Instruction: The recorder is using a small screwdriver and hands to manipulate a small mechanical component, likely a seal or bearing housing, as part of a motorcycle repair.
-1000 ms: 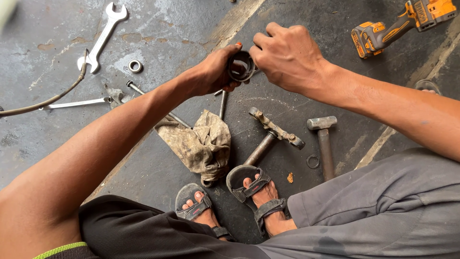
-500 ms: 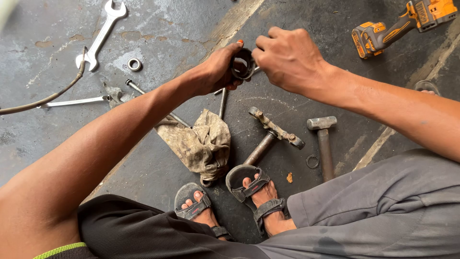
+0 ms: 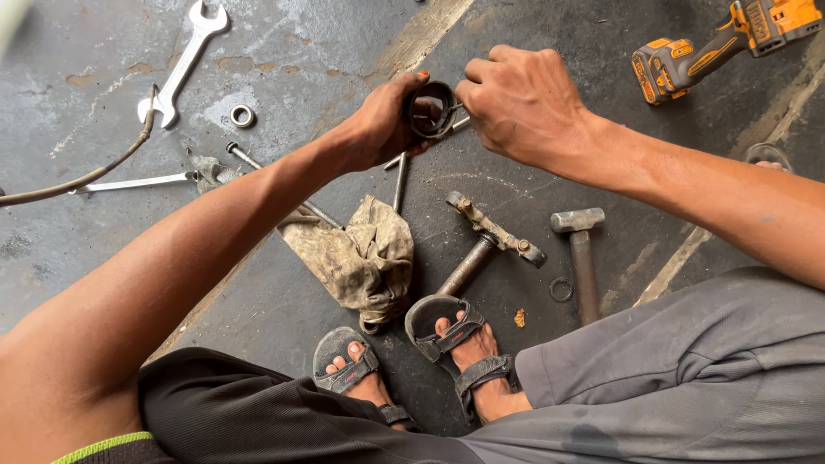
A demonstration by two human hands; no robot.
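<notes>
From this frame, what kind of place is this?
Likely a repair workshop floor: stained concrete floor strewn with a wrench, hammer and cordless drill, while both hands work a metal ring.

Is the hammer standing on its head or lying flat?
Lying flat: the hammer rests lengthwise on the floor, head away from the person.

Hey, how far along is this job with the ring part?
Done: tools laid out, wrench, hammer and drill set aside. In hand: left hand grips the dark ring, right hand works at its rim. Left: nut and shaft lie unfitted on the floor.
</notes>
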